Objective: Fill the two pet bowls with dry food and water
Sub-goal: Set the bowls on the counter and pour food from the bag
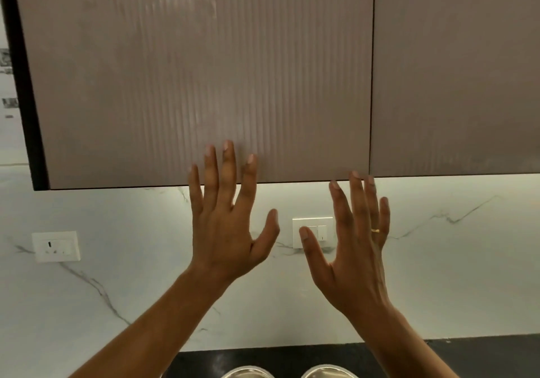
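Observation:
Two shiny metal pet bowls peek in at the bottom edge, the left bowl (247, 372) and the right bowl (327, 372), side by side on a black counter (286, 357). Only their far rims show; what they hold is hidden. My left hand (228, 225) is raised with fingers spread, its fingertips over the lower edge of a ribbed brown wall cabinet door (198, 85). My right hand (356, 255), with a gold ring, is raised beside it, fingers apart, tips at the door's bottom corner. Neither hand holds anything. No food or water is in view.
A second brown cabinet door (455, 70) hangs to the right, shut. The white marble backsplash (146, 275) carries a power socket (56, 246) at left and a switch plate (312, 231) between my hands.

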{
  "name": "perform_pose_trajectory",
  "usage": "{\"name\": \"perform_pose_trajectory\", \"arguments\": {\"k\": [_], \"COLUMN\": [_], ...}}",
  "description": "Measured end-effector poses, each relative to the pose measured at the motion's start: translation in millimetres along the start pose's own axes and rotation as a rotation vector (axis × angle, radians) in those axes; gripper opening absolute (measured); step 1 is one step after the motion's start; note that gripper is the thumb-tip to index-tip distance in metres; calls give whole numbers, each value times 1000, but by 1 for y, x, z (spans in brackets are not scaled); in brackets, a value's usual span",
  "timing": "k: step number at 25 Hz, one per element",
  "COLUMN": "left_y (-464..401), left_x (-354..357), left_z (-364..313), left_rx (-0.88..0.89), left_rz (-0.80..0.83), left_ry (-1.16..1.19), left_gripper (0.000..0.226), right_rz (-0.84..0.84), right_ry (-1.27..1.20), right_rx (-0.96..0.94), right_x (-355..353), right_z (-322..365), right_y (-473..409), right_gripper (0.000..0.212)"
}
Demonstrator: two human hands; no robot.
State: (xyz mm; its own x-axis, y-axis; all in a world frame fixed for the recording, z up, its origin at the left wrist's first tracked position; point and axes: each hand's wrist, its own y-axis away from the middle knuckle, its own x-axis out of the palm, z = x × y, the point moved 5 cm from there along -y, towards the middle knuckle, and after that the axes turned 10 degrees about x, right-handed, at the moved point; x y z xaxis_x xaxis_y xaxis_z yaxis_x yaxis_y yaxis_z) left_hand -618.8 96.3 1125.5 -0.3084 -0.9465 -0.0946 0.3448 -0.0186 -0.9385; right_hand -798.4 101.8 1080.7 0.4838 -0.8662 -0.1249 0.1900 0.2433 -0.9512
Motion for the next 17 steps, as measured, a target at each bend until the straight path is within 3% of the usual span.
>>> {"name": "perform_pose_trajectory", "arguments": {"k": [6, 10, 17], "left_y": [-57, -72, -69], "left_x": [20, 23, -8], "left_z": [12, 9, -9], "left_rx": [173, 125, 73], "left_rz": [201, 252, 311], "left_ry": [-248, -276, -231], "left_gripper": [109, 115, 115], "right_rz": [-30, -12, 13], "right_ry": [-32, -70, -365], "right_rx": [-18, -18, 140], "right_x": [-3, 0, -42], "right_z": [-4, -7, 2], "right_y": [-40, -47, -53], "right_gripper": [73, 71, 69]}}
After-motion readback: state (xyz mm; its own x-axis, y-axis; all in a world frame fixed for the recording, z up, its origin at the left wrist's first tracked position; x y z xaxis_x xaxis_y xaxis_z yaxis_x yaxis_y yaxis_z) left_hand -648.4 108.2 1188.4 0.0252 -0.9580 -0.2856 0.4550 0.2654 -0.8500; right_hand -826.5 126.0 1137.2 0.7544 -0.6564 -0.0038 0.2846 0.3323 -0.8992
